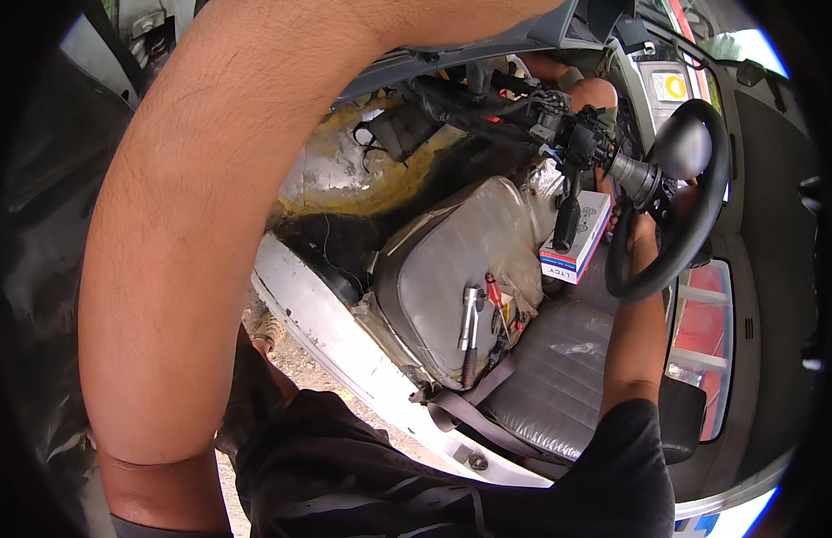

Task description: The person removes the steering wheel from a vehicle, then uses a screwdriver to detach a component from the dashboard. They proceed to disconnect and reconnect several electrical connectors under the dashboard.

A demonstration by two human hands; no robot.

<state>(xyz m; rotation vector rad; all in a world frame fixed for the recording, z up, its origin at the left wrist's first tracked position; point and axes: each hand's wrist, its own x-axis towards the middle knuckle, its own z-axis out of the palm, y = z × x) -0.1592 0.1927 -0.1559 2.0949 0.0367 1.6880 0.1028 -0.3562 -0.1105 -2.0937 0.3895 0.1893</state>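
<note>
My right hand (643, 229) reaches behind the steering wheel (694, 193), beside the column switch assembly (573, 134); my fingers are hidden by the rim, so I cannot tell their state. My left hand is out of view. A small box (579, 240) and a ratchet (470, 316) lie on the seat (452, 260).

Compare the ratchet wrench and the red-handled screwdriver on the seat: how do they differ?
The ratchet wrench is chunky bright metal with a dark grip; the red-handled screwdriver is thin, with a red handle and a slim shaft. The wrench lies nearly straight up the picture; the screwdriver slants beside it. Both rest loose on the worn seat, untouched by either hand.
</note>
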